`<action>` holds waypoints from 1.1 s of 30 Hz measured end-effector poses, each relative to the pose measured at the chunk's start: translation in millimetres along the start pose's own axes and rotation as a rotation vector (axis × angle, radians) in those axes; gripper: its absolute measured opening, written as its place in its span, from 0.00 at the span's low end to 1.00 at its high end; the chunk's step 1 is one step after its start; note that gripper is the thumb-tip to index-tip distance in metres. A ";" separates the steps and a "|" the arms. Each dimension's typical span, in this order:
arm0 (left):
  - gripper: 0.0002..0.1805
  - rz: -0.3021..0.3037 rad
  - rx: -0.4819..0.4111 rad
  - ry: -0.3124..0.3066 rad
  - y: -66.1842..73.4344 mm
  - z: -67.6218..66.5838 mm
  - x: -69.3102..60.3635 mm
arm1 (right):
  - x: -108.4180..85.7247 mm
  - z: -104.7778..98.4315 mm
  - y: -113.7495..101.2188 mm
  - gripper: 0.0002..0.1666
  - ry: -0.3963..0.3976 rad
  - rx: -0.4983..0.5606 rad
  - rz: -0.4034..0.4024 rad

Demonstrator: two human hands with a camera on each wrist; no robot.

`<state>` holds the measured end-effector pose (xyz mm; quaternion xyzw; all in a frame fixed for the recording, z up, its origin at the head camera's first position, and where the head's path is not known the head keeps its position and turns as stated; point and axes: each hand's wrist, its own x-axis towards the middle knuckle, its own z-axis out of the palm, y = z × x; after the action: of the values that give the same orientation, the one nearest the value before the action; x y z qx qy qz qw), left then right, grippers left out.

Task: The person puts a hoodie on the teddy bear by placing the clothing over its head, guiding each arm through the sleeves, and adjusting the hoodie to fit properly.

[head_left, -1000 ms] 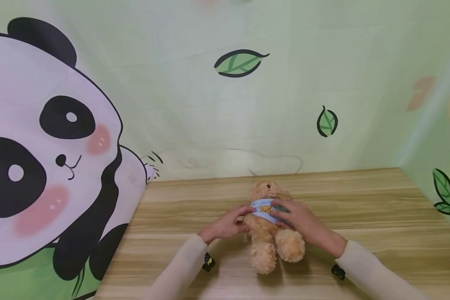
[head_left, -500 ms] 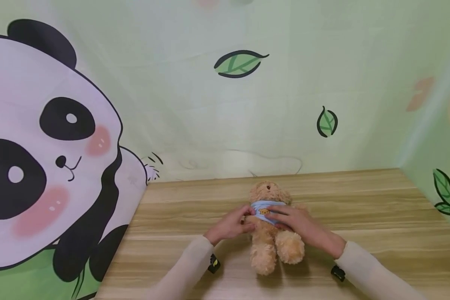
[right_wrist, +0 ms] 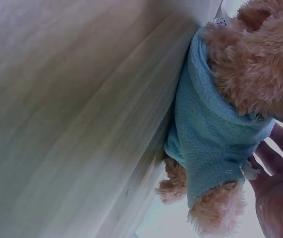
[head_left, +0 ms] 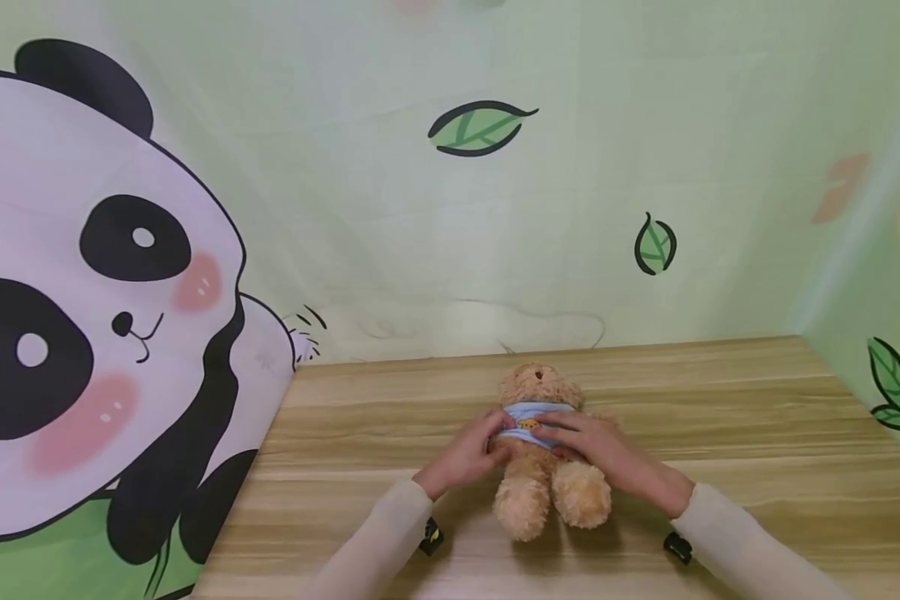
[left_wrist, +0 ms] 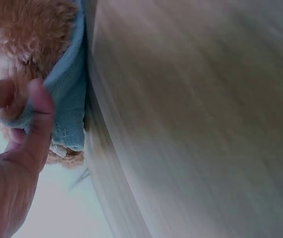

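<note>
A tan plush teddy bear (head_left: 521, 504) in a light blue shirt (head_left: 523, 411) lies on its back, its head toward the wall. At its left flank is my left hand (head_left: 468, 454). In the left wrist view, thumb and a finger pinch the shirt edge (left_wrist: 64, 94) with some fur between them. From the other side my right hand (head_left: 607, 450) rests on the belly, its fingers fairly straight across the shirt front and partly covering the yellow print. The right wrist view shows those fingertips meeting the shirt's edge; part of the thumb is hidden.
A wood-grain table (head_left: 345, 417) bears the bear. Behind it hangs a pale green cloth (head_left: 390, 233) with printed leaves; a large panda print (head_left: 82, 250) fills the left. Small dark pieces, one a black clip-like piece (head_left: 677, 547), show beside the sleeves.
My left hand has slid right and reaches further over the shirt. The bear's leg on that side has shifted a little. My right hand's fingers have shifted slightly left and lower.
</note>
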<state>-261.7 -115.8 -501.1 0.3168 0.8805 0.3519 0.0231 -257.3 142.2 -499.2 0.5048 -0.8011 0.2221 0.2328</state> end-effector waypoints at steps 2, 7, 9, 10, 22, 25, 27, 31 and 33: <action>0.12 -0.009 0.026 0.014 0.7 0.8 -0.9 | 0.6 0.5 0.9 0.30 0.005 0.007 -0.010; 0.14 0.012 0.165 0.058 3.7 2.9 -1.6 | 2.9 0.7 3.5 0.29 0.015 -0.016 -0.038; 0.14 0.030 0.227 0.072 4.7 3.4 -1.6 | 4.2 -0.8 3.9 0.27 -0.003 -0.013 -0.033; 0.14 0.033 0.246 0.076 5.3 3.2 -1.7 | 5.2 -1.9 3.7 0.25 -0.017 -0.005 -0.021; 0.13 0.025 0.238 0.005 11.1 -4.6 -2.2 | 9.8 -1.0 2.8 0.25 -0.113 -0.100 0.032; 0.10 0.063 0.256 0.032 10.1 -4.8 -1.5 | 9.0 -0.4 2.1 0.28 -0.121 -0.117 0.026; 0.09 0.072 0.277 0.040 9.7 -4.1 -0.2 | 8.7 -0.4 1.1 0.28 -0.130 -0.146 0.018; 0.12 0.057 0.333 0.036 12.9 -2.2 2.5 | 7.9 -0.2 -0.7 0.26 -0.169 -0.210 -0.001; 0.12 0.058 0.376 0.035 15.9 -1.0 3.8 | 7.7 -0.5 -1.6 0.26 -0.185 -0.220 -0.001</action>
<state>-256.4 -105.4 -489.6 0.3345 0.9215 0.1873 -0.0621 -258.7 136.4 -494.0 0.4948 -0.8384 0.0856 0.2120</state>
